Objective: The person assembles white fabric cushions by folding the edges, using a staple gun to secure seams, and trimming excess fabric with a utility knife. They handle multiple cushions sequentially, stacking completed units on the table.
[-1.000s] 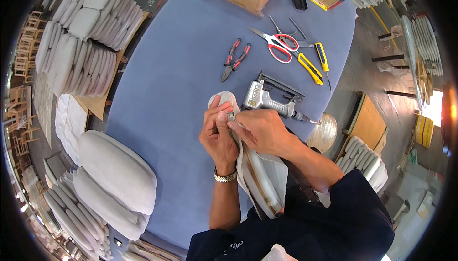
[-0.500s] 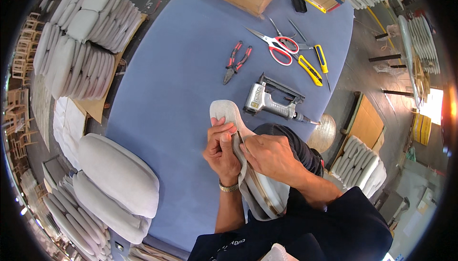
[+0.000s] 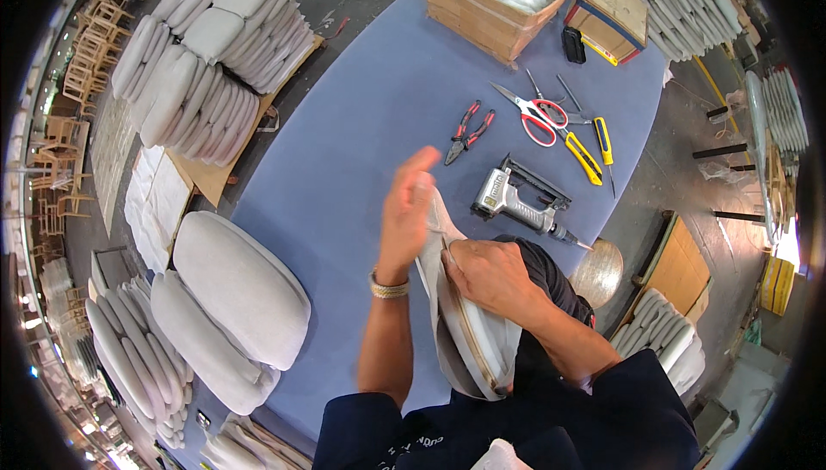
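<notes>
A long padded piece in light grey fabric leans on my lap, tilted. Along its open side show a brownish strip and pale filling. My right hand is closed at the fabric edge, around a thin dark tool that is mostly hidden by the fingers. My left hand is beside the padded piece's upper end, fingers stretched out and somewhat blurred, with nothing visible in it. A staple gun lies on the blue table just beyond my right hand.
On the blue table lie pliers, red-handled scissors, a yellow cutter and a yellow-handled screwdriver. A carton of white stuffing stands at the back. Grey cushions are piled at left.
My left hand has let go of the padded piece's upper end and lifted, its fingers straightening. My right hand stays at the fabric edge. The view has shifted, so the table appears lower and farther right.
</notes>
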Motion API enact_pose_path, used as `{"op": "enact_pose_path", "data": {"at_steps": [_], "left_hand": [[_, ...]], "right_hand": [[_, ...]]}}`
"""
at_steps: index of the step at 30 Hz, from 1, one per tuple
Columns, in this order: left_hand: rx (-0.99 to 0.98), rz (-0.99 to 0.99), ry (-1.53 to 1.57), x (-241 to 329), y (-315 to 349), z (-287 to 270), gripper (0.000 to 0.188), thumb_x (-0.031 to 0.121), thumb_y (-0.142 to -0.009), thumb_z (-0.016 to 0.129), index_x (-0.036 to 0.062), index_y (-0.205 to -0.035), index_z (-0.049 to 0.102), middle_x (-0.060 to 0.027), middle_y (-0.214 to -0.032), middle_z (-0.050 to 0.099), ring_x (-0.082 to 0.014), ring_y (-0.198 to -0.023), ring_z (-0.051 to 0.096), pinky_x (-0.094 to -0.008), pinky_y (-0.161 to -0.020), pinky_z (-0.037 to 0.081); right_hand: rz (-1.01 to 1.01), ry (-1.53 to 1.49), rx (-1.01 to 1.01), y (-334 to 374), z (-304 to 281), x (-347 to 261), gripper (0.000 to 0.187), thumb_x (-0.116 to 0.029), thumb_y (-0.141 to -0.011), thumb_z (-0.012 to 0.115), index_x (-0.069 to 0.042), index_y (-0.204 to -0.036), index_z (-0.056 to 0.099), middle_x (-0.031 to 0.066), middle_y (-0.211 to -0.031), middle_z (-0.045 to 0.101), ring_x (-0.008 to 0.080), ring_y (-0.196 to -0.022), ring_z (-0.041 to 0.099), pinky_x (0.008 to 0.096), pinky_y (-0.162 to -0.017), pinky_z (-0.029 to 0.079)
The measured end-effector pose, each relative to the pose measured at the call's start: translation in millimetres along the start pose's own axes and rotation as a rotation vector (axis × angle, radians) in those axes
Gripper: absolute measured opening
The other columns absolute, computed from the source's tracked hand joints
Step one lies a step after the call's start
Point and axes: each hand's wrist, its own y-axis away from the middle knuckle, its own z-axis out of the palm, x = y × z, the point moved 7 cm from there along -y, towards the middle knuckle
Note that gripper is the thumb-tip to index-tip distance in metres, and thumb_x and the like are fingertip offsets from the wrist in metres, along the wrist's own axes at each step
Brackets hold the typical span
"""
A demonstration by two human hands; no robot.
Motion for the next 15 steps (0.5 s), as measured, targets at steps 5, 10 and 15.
{"op": "enact_pose_path", "data": {"at_steps": [5,10,15], "left_hand": [[-0.018,-0.075,-0.038,-37,-7,25,0.033,0.028,-0.102,0.063,0.0105,-0.129,0.068,-0.0146,-0.154,0.052,-0.0331,-0.153,0.032,-0.0507,-0.125,0.011],[-0.048,-0.006,0.082,-32,-4,23,0.035,0.013,-0.097,0.065,0.0070,-0.132,0.066,-0.0146,-0.152,0.054,-0.0349,-0.152,0.033,-0.0489,-0.124,0.021],[0.000,0.042,0.075,-35,4,12,0.040,0.004,-0.093,0.065,0.0028,-0.133,0.065,-0.0137,-0.139,0.063,-0.0330,-0.146,0.044,-0.0458,-0.119,0.034]], "right_hand": [[0.097,-0.108,-0.141,-13,-3,31,0.030,-0.025,-0.100,0.058,-0.003,-0.080,0.060,0.0179,-0.072,0.067,0.0389,-0.067,0.067,0.0497,-0.062,0.052],[0.174,-0.282,-0.050,-3,6,31,0.029,-0.022,-0.099,0.061,-0.001,-0.078,0.058,0.0200,-0.071,0.064,0.0422,-0.064,0.064,0.0504,-0.057,0.047],[0.220,-0.447,-0.065,2,14,36,0.026,-0.020,-0.100,0.063,-0.001,-0.082,0.062,0.0174,-0.070,0.063,0.0360,-0.060,0.062,0.0429,-0.057,0.048]]}}
